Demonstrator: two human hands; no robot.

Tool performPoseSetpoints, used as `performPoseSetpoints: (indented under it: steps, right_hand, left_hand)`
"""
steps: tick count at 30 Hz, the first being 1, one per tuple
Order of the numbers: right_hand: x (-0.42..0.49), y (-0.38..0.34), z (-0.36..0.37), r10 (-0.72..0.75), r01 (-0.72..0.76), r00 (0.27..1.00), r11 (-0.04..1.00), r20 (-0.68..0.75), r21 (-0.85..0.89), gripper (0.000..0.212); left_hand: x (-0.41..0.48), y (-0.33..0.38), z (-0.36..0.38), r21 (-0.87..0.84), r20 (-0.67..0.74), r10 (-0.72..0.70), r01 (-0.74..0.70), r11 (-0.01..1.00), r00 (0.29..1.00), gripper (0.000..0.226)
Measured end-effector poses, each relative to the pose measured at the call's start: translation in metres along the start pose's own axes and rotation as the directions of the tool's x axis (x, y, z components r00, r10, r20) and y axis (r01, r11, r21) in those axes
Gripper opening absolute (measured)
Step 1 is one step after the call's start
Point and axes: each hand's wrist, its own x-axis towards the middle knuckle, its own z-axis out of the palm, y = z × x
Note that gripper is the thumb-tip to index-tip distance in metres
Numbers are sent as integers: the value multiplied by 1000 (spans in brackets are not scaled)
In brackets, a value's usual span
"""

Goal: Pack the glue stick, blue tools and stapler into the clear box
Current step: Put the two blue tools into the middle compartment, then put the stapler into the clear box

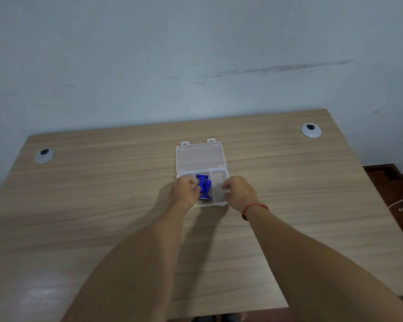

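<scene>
In the middle of the light wood-grain desk (102, 205), seen from the head camera, a small clear plastic box (219, 182) with three compartments lies open, its hinged transparent lid (200, 158) laid flat on the far side. Bright blue plastic tools (204, 185) rest in the middle compartment, apparently two pieces lying against each other, though blur hides their exact shapes. The right compartment looks bare. The left compartment is mostly covered by the left hand (185, 190), whose fingers are curled inward over it; a ring shows on one finger, but whether they grip an object or only the box wall cannot be told. A sliver of yellow (195, 204) peeks out beside the box's near left corner under that hand; this may be the glue stick, though too little shows to be sure. The right hand (239, 191), with a red cord (254, 208) round the wrist, sits at the box's right edge with fingers bent toward the wall, seemingly steadying it; a firm grip cannot be confirmed.

Nothing else lies on the desk apart from two round grey cable grommets (311, 130) near the far corners, and no stapler is visible anywhere.

By my judgement the blue tools are packed, the glue stick is probably going in or just placed, and the stapler remains unaccounted for. The lid is not yet closed.
</scene>
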Motion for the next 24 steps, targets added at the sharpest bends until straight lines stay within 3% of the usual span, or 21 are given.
performPoseSetpoints:
  steps: [3, 6, 11, 17, 24]
  right_hand:
    - [-6, 25, -14, 88, -89, 996, 995, -21, -50, 28]
    - [-17, 52, -22, 178, -178, 984, 977, -13, -121, 39]
    - [-32, 84, -15, 299, -282, 951, 943, 83, -176, 62]
    - [-34, 95, -3, 267, -260, 962, 960, 57, -106, 42]
    - [-17, 62, -16, 208, -205, 978, 973, -23, 102, 37]
  left_hand:
    - [1, 11, 6, 86, -56, 94, -89, 992, 994, 28]
    - [3, 18, 15, 243, -53, 160, -143, 959, 986, 46]
    - [2, 15, 28, 274, 23, 101, -104, 956, 995, 52]
    - [1, 12, 33, 260, 50, 89, -99, 961, 995, 57]
    - [0, 14, 23, 204, 64, 85, -96, 974, 994, 56]
